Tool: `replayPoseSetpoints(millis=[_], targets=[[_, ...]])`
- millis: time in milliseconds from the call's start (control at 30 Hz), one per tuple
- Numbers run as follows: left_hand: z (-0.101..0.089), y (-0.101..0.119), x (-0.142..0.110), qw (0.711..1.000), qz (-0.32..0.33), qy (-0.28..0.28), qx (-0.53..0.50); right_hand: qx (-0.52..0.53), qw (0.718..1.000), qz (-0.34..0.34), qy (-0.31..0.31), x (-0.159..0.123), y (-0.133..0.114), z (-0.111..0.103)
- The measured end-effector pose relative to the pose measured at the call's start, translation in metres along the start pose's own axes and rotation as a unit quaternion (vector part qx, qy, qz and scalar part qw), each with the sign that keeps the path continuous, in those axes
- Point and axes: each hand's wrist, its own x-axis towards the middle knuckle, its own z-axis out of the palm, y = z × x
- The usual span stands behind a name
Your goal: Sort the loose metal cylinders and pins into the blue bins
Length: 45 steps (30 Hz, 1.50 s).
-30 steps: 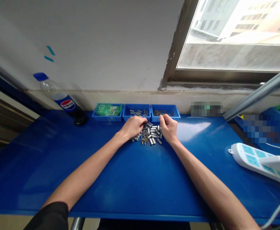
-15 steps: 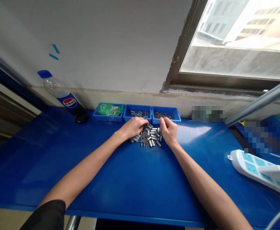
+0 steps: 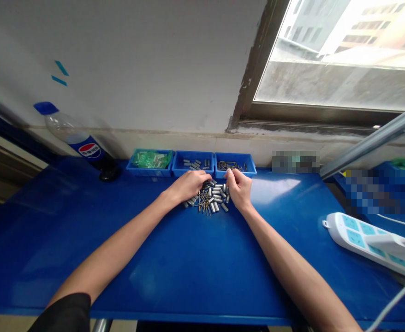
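Note:
A pile of short silvery metal cylinders and thin brass-coloured, screw-like pins lies on the blue table. Over the pile's left back edge, my left hand bends its fingers down among the pieces; whatever is between the fingertips is hidden. My right hand is closed at the right edge of the pile, thumb against the curled forefinger, and what it pinches is too small to make out. Behind the hands stand a blue bin with metal cylinders and another blue bin with thin pins.
A third blue bin holds a green plastic bag. At the back left stands a cola bottle. On the right lies a white power strip with a cable. A grey metal bar slants past the window.
The whole view has shifted slightly, so things appear farther left. Both hands keep nearly the same place at the pile, with little visible finger movement.

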Motion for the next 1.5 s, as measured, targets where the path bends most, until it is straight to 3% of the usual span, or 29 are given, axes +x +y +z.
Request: replayPoseSetpoints(millis=[400,767,1067,1333,1500], targets=[[-0.001,0.008,0.0,0.999,-0.013,0.003,0.046,0.007,1.0,-0.001,-0.011,0.0,-0.003,0.0],[-0.01,0.009,-0.002,0.996,0.002,0.064,-0.065,0.006,0.999,-0.001,-0.036,-0.001,-0.004,0.001],[-0.003,0.011,-0.003,0.991,0.032,0.089,-0.098,0.006,0.999,-0.009,-0.035,-0.001,-0.007,0.002],[-0.014,0.016,-0.003,0.981,0.005,0.108,-0.158,0.01,0.999,-0.02,-0.046,-0.001,-0.006,0.005],[-0.019,0.013,-0.004,0.978,0.005,0.105,-0.179,-0.017,0.993,-0.078,-0.086,-0.001,-0.01,0.005]])
